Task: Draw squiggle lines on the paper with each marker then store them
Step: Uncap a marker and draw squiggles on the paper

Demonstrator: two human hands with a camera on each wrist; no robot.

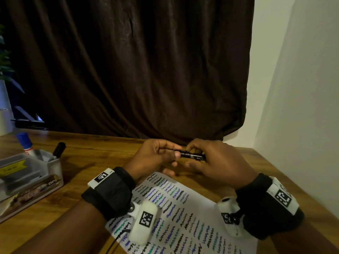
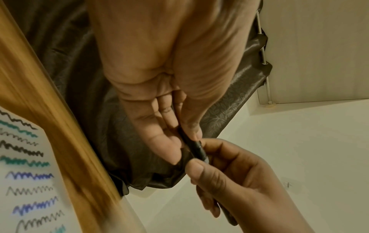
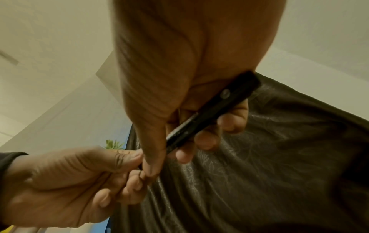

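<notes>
Both hands gripping black marker [image 1: 190,155] above paper [image 1: 183,213]: left hand [image 1: 154,158] pinching cap end, right hand [image 1: 218,162] wrapping barrel. Paper already filling with squiggles; two markers sitting in organizer [image 1: 53,162] left of paper; this one not yet stored.

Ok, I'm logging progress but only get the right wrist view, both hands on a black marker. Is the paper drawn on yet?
Observer: Yes, the paper is covered with black, blue and green squiggles.
Operator: Any markers stored?
Observer: Two stand in the clear organizer at left: a blue-capped marker and a black marker.
Operator: Where are the hands?
Observer: The left hand and right hand grip the held marker over the wooden table, past the paper's far edge.
</notes>
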